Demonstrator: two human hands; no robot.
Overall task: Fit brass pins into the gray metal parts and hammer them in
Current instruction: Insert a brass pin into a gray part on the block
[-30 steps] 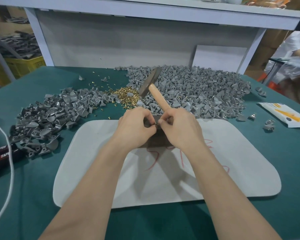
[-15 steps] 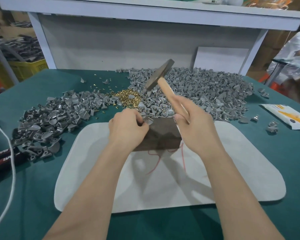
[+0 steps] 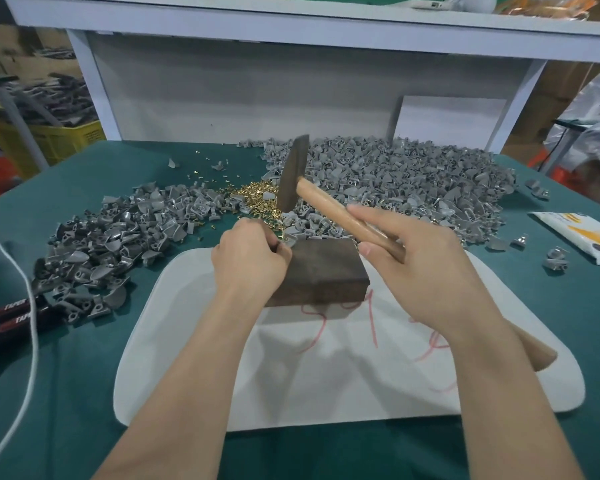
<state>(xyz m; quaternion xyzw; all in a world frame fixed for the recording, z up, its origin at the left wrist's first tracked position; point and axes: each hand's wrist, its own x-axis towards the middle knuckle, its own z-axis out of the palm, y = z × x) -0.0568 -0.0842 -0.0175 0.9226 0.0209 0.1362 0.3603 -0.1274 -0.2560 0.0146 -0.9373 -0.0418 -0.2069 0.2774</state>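
The right hand (image 3: 420, 265) grips a hammer (image 3: 293, 178) above a dark block (image 3: 326, 268), where the left hand (image 3: 248, 251) pinches a part hidden within its curled fingers. Heaped gray metal parts (image 3: 395, 181) and brass pins (image 3: 257, 199) suggest much work remains.

Left grip: our left hand (image 3: 250, 261) curls at the dark block's (image 3: 326, 271) left edge, and we cannot see what it pinches.
Hammer (image 3: 293, 178): our right hand (image 3: 426, 268) hides the mid-handle.
Red marks (image 3: 312, 327): partly covered by block and forearm, so we cannot read them.
Red-black tool (image 3: 11, 315): cut off at the left edge.
Packet (image 3: 579, 237): cut off at the right edge.
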